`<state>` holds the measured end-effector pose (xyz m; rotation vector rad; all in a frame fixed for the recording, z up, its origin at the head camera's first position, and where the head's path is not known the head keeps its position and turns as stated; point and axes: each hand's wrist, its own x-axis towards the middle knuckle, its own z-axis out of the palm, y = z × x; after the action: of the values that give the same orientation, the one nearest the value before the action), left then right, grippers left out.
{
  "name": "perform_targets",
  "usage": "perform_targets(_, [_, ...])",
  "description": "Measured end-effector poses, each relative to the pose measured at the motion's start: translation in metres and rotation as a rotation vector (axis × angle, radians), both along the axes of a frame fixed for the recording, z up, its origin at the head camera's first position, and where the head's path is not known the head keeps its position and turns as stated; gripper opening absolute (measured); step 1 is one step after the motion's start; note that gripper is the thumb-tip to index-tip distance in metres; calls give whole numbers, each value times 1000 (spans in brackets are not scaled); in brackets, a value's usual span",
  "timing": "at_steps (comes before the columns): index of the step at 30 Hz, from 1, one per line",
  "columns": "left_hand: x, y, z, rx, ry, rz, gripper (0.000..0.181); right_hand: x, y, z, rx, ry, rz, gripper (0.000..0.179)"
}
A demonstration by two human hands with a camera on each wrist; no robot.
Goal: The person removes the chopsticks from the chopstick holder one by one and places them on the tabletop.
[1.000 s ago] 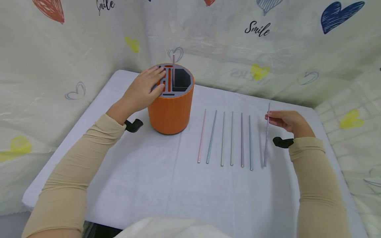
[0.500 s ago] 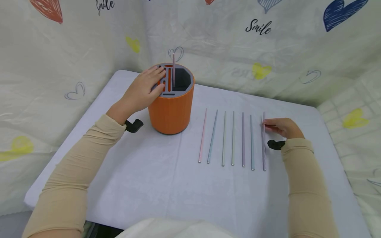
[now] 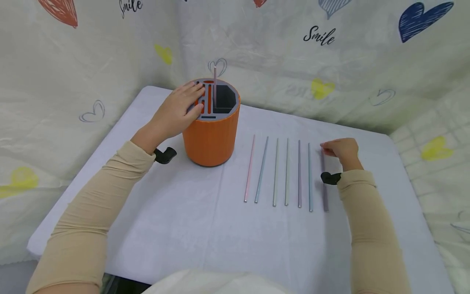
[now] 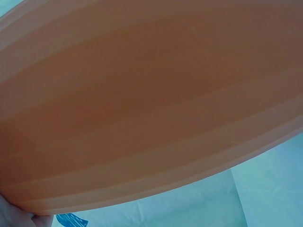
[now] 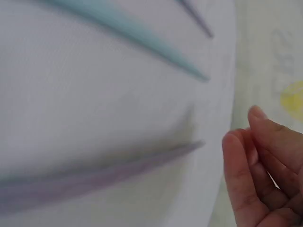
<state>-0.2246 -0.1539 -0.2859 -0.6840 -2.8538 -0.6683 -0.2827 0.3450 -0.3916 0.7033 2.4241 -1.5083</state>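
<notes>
My left hand [image 3: 180, 106] rests on the grey slotted top of an orange utensil holder [image 3: 210, 143], fingers laid across it. A pink chopstick [image 3: 215, 79] stands upright in the holder's large dark compartment. On the table lies a purple chopstick [image 3: 325, 198], at the right end of a row. Just beyond its far tip hovers my right hand [image 3: 343, 150]. The right wrist view shows this hand's thumb and fingers [image 5: 234, 161] loosely bent, apart from the purple chopstick [image 5: 118, 174]. The left wrist view is mostly filled by the holder's orange wall [image 4: 151, 104].
Left of the purple chopstick lie a blue chopstick [image 3: 310, 179], another purple chopstick [image 3: 299, 175], two green ones, a blue chopstick [image 3: 261, 169] and a pink chopstick [image 3: 249, 169], roughly parallel. A heart-printed sheet [image 3: 257, 53] stands behind the white-covered table [image 3: 176, 228].
My right hand has carried the purple chopstick left, laid it down at the row's right end and let it go. My left hand has stayed on the holder.
</notes>
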Motion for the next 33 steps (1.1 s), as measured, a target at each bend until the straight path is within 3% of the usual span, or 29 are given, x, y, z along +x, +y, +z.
perform_targets(3, [0,-1,0,1,1,4,54,4,-35,19,-115,189,-11,18])
perform_targets(6, [0,-2,1,2,6,6,53,6,-76,40,-196,319,53,29])
perform_targets(12, [0,-2,0,6,11,2,53,13,-153,83,-353,427,212,34])
perform_targets(16, [0,-2,0,2,8,4,53,15,-193,101,-451,496,299,39])
perform_targets(24, [0,-2,-2,0,3,3,54,32,-253,132,-303,557,496,41])
perform_targets(28, [0,0,-2,2,6,-1,53,42,-270,148,-151,623,535,39])
perform_targets(33, [0,2,-1,2,8,-8,54,40,-281,152,-94,653,586,40])
